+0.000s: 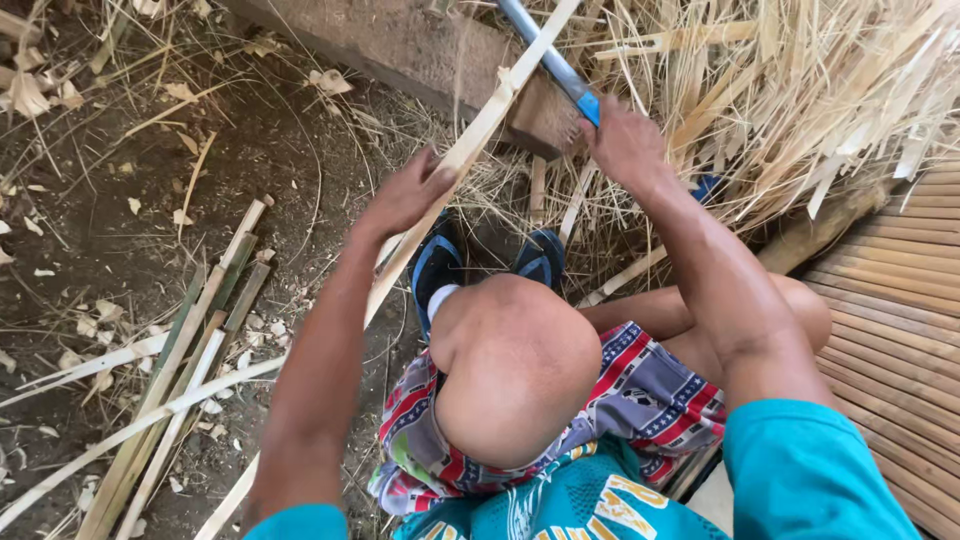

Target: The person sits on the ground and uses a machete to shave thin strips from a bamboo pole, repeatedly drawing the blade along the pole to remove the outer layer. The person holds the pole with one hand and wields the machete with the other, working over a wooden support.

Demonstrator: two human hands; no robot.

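Currently the strip, a long pale length of split bamboo, runs on a slant from the upper middle of the view down past the knee toward the lower left, and lies across a wooden block set on the ground. The left hand is closed around the strip just below the block, fingers wrapped over it. The right hand is clenched on the blue handle of a blade, whose metal part crosses the strip near the top edge. As a judgement, good work here calls for the strip to rest firm on the block, the left hand to stay well back from the edge, and the blade to meet the strip at a shallow angle so that it follows the grain rather than biting across it. Whether the edge now touches the strip cannot be told. Below the hands, two feet in blue sandals stand on the earth, and the bare knee rises above patterned shorts. To the left, more cut strips, some green, lie together on the soil among chips. A heap of dry shavings fills the upper right, and a slatted bamboo mat lies at the right edge. No packages, labels or signs are visible.
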